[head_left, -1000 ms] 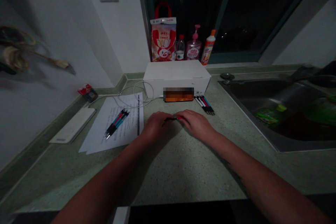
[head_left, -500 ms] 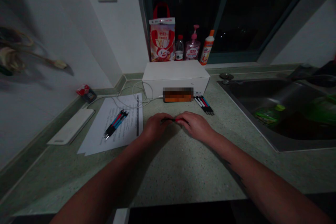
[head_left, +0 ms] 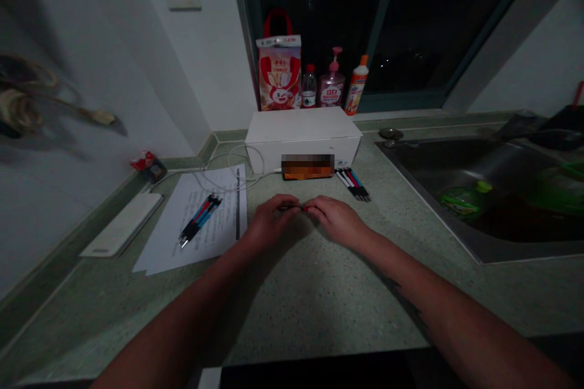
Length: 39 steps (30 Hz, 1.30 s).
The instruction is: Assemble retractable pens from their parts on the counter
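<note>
My left hand (head_left: 272,222) and my right hand (head_left: 337,220) meet at the middle of the green speckled countertop (head_left: 314,298). Between their fingertips is a thin dark pen (head_left: 292,208) with a bit of red at the right-hand end. Both hands pinch it, and the fingers hide most of it. To the left of my left hand, several pens (head_left: 199,220) lie together on a printed sheet of paper (head_left: 214,194). Several more pens (head_left: 352,185) lie on the countertop, up and to the right of my right hand.
A white box (head_left: 301,134) stands at the back, with a blurred orange object (head_left: 308,167) against it. A white cable (head_left: 232,164) curls beside it. Bottles (head_left: 331,90) stand on the window ledge. A steel sink (head_left: 456,164) lies right; a flat white slab (head_left: 122,225) lies left.
My hands have drawn slightly closer together, and they now cover more of the pen. The whole view has shifted a little as my head moved.
</note>
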{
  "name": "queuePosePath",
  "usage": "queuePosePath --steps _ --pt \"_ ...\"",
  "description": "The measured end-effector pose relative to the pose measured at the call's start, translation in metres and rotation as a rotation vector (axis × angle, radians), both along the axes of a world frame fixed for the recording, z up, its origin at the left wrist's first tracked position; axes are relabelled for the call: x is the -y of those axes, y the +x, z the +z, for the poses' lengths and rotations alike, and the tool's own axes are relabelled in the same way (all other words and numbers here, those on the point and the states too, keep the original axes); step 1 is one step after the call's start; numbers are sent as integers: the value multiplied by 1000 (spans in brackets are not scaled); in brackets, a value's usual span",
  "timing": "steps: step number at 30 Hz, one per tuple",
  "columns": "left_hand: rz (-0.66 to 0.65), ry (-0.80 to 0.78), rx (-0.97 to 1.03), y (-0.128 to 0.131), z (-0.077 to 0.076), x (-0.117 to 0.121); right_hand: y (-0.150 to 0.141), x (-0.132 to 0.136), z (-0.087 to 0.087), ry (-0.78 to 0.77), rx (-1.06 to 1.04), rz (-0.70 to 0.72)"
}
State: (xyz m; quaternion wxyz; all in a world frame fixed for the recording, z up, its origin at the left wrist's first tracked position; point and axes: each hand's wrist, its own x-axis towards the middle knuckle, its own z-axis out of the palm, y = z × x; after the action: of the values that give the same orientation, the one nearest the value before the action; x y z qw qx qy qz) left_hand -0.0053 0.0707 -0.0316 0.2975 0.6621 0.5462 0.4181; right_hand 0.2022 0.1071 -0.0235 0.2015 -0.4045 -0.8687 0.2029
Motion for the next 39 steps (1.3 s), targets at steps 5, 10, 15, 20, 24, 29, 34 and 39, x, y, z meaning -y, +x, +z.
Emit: queuePosePath --steps 5,10,15,20,24,29,34,39 --pt "53 -88 -19 1 5 1 1 -1 1 19 -11 3" --pt "81 -70 66 1 6 0 2 -1 3 23 -14 -13" --pt "71 -15 47 -2 4 -2 1 -1 3 25 -9 -5" --pt "91 -63 60 -1 4 -1 2 -1 1 36 -3 4" --pt "79 -25 42 0 4 -1 2 -1 1 34 13 4" --pt "78 -111 30 -1 4 -1 1 0 3 47 17 0" --pt "85 -57 39 -2 5 -1 1 0 3 42 8 -14" --pt "76 -65 14 -2 4 -2 2 0 2 52 14 0"
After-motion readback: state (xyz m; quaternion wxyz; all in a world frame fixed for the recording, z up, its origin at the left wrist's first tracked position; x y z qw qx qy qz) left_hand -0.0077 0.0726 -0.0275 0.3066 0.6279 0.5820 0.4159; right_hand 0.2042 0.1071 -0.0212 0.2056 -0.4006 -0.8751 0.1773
